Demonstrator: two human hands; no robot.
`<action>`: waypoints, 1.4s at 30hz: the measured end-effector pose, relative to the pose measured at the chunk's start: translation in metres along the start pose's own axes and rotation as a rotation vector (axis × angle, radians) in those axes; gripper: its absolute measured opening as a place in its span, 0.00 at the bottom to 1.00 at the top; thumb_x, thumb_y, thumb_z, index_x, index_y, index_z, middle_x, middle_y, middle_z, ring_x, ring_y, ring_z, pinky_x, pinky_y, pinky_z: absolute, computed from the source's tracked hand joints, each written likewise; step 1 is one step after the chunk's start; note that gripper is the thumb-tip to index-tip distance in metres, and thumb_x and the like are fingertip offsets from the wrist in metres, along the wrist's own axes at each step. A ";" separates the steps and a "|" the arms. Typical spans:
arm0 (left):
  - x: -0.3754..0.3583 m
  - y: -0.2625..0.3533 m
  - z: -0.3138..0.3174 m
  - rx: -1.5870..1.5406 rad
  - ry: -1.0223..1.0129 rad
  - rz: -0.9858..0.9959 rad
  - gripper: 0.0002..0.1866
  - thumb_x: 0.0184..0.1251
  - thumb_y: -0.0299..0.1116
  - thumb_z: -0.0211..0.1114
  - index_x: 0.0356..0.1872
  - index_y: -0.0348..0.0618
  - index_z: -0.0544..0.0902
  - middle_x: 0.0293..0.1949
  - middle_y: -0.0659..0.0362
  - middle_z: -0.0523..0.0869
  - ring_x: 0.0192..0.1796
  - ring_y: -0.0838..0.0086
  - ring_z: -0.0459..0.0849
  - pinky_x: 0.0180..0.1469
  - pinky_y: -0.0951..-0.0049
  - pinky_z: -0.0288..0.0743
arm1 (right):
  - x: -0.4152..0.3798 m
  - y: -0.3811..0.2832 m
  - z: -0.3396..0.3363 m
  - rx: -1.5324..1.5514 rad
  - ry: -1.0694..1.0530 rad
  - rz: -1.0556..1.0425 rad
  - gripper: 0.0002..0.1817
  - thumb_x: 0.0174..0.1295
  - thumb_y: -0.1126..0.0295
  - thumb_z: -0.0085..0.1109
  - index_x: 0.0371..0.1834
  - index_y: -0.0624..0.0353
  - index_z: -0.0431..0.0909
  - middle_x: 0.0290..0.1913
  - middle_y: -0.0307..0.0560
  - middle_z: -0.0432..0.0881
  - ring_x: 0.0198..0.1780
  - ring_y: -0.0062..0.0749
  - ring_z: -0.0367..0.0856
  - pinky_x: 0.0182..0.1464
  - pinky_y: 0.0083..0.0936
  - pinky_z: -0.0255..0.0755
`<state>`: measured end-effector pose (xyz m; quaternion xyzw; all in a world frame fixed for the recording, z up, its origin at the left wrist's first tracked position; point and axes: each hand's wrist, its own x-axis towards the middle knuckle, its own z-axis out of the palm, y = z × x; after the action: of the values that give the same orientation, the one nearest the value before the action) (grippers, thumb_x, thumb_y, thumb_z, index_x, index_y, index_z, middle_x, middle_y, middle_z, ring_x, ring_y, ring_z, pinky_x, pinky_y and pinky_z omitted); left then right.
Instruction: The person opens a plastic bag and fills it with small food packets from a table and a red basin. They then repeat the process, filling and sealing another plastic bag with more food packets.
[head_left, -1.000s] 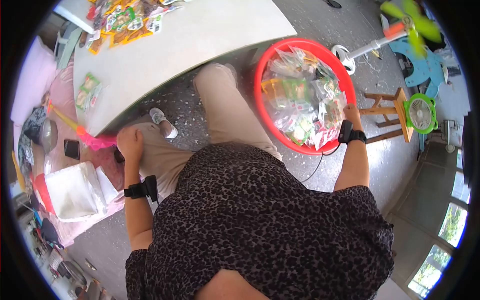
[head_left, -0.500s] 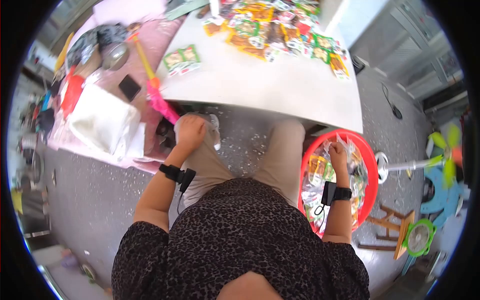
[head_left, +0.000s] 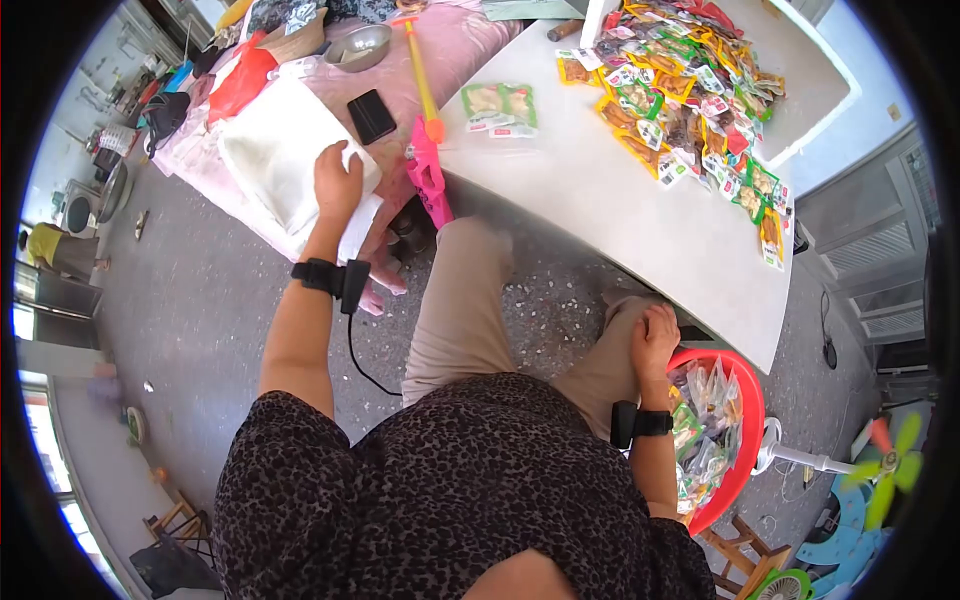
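Note:
My left hand [head_left: 338, 183] is at the right side of a stack of white plastic bags [head_left: 270, 150] on the pink-covered table; its fingers are apart and appear to touch the top. My right hand [head_left: 655, 338] lies on my right knee with the fingers stretched out, holding nothing. Just beside it stands a red tub [head_left: 748, 400] filled with clear bags of small snack packets [head_left: 705, 430]. Two green snack packets [head_left: 500, 108] lie together on the white table, apart from a large heap of colourful snack packets [head_left: 690, 100].
A black phone [head_left: 371, 116], a metal bowl [head_left: 358, 48] and a yellow-and-pink toy [head_left: 425, 90] lie on the pink cloth [head_left: 460, 50]. The white table [head_left: 600, 220] edge runs in front of my knees. A fan with green blades [head_left: 890, 465] stands at the right.
My left hand has moved from my left knee to the white bags. My right hand has left the red tub and rests on my knee. The view has turned left.

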<state>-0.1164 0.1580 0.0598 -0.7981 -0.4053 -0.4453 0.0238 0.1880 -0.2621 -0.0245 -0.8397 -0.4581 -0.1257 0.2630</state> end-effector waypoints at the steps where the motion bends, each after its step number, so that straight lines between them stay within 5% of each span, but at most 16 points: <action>1: 0.004 -0.027 0.002 0.092 -0.062 -0.087 0.16 0.49 0.33 0.55 0.39 0.36 0.74 0.38 0.47 0.76 0.44 0.55 0.72 0.47 0.63 0.65 | 0.001 0.000 0.000 -0.014 -0.007 0.014 0.10 0.42 0.72 0.52 0.31 0.56 0.72 0.41 0.42 0.74 0.51 0.41 0.67 0.51 0.36 0.56; 5: -0.001 -0.118 0.008 0.250 -0.553 -0.457 0.27 0.48 0.44 0.53 0.47 0.35 0.71 0.46 0.43 0.73 0.51 0.55 0.70 0.53 0.65 0.62 | 0.004 -0.004 -0.001 -0.051 -0.020 0.047 0.09 0.42 0.72 0.52 0.30 0.55 0.72 0.41 0.41 0.74 0.52 0.40 0.67 0.50 0.36 0.56; 11: 0.000 -0.117 -0.003 0.276 -0.741 -0.445 0.18 0.51 0.40 0.51 0.38 0.37 0.75 0.36 0.43 0.77 0.42 0.54 0.75 0.46 0.63 0.67 | 0.005 -0.005 0.002 -0.042 -0.004 0.021 0.09 0.41 0.72 0.52 0.30 0.55 0.71 0.40 0.41 0.74 0.51 0.40 0.67 0.49 0.36 0.57; 20: 0.006 -0.099 -0.018 0.324 -0.406 -0.301 0.13 0.53 0.37 0.47 0.27 0.37 0.74 0.30 0.44 0.77 0.35 0.51 0.75 0.36 0.58 0.67 | 0.006 -0.005 0.001 -0.054 -0.006 0.031 0.09 0.41 0.72 0.52 0.30 0.55 0.71 0.39 0.41 0.74 0.51 0.39 0.67 0.49 0.37 0.57; 25: 0.020 -0.041 -0.042 0.132 -0.359 -0.334 0.09 0.47 0.32 0.51 0.24 0.35 0.72 0.24 0.47 0.76 0.28 0.56 0.74 0.31 0.63 0.66 | 0.008 -0.005 -0.001 -0.045 0.028 -0.043 0.09 0.41 0.73 0.52 0.30 0.57 0.71 0.36 0.43 0.75 0.46 0.42 0.70 0.45 0.36 0.61; 28: 0.022 0.007 -0.042 -0.116 -0.287 -0.265 0.06 0.45 0.28 0.53 0.24 0.35 0.71 0.20 0.51 0.73 0.23 0.63 0.72 0.28 0.67 0.66 | 0.015 -0.007 -0.007 0.236 -0.036 0.083 0.10 0.41 0.75 0.52 0.30 0.59 0.71 0.32 0.48 0.75 0.39 0.46 0.72 0.41 0.36 0.64; 29: 0.021 0.025 -0.043 -0.202 -0.257 -0.229 0.06 0.44 0.27 0.53 0.24 0.35 0.71 0.19 0.52 0.73 0.22 0.65 0.71 0.27 0.69 0.65 | 0.018 -0.010 -0.005 0.211 0.072 -0.016 0.10 0.45 0.77 0.52 0.33 0.61 0.71 0.29 0.48 0.75 0.34 0.37 0.74 0.37 0.28 0.67; 32: 0.013 0.085 -0.032 -0.357 -0.295 -0.166 0.09 0.45 0.26 0.54 0.31 0.36 0.72 0.20 0.53 0.72 0.23 0.67 0.72 0.27 0.71 0.66 | 0.047 -0.073 -0.039 0.678 -0.166 0.436 0.08 0.50 0.76 0.53 0.35 0.62 0.70 0.29 0.42 0.75 0.35 0.24 0.73 0.36 0.19 0.66; 34: 0.004 0.126 -0.018 -0.516 -0.383 -0.196 0.14 0.46 0.26 0.53 0.37 0.36 0.72 0.23 0.51 0.73 0.26 0.65 0.73 0.30 0.70 0.67 | 0.059 -0.077 -0.019 0.972 -0.160 0.335 0.11 0.53 0.74 0.53 0.39 0.64 0.68 0.31 0.37 0.73 0.37 0.16 0.70 0.35 0.13 0.65; 37: -0.011 0.176 0.005 -0.555 -0.448 0.028 0.15 0.46 0.24 0.53 0.40 0.33 0.72 0.33 0.44 0.75 0.35 0.56 0.75 0.38 0.66 0.69 | 0.086 -0.107 -0.011 1.275 -0.171 0.411 0.17 0.53 0.71 0.54 0.45 0.64 0.65 0.35 0.39 0.72 0.37 0.19 0.70 0.37 0.14 0.66; 38: -0.018 0.192 0.011 -0.557 -0.391 0.146 0.16 0.47 0.23 0.55 0.42 0.34 0.70 0.26 0.53 0.73 0.25 0.71 0.71 0.29 0.74 0.67 | 0.095 -0.111 -0.006 1.395 -0.212 0.435 0.19 0.53 0.70 0.54 0.46 0.64 0.63 0.36 0.40 0.73 0.37 0.19 0.70 0.37 0.14 0.66; 40: -0.029 0.223 0.020 -0.609 -0.455 0.196 0.17 0.47 0.24 0.55 0.42 0.34 0.70 0.28 0.52 0.73 0.27 0.68 0.73 0.32 0.72 0.68 | 0.112 -0.139 -0.018 1.464 -0.194 0.616 0.19 0.55 0.66 0.52 0.47 0.64 0.63 0.36 0.41 0.73 0.36 0.20 0.70 0.36 0.16 0.66; 42: -0.042 0.241 0.034 -0.634 -0.483 0.227 0.17 0.47 0.25 0.55 0.42 0.34 0.70 0.29 0.51 0.74 0.29 0.67 0.73 0.32 0.71 0.68 | 0.122 -0.141 0.001 1.578 -0.233 0.571 0.16 0.56 0.67 0.49 0.44 0.64 0.65 0.34 0.41 0.73 0.34 0.20 0.71 0.34 0.16 0.66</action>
<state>0.0562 -0.0163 0.0863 -0.8871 -0.1513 -0.3424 -0.2700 0.1369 -0.1130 0.0759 -0.5012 -0.2059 0.3893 0.7448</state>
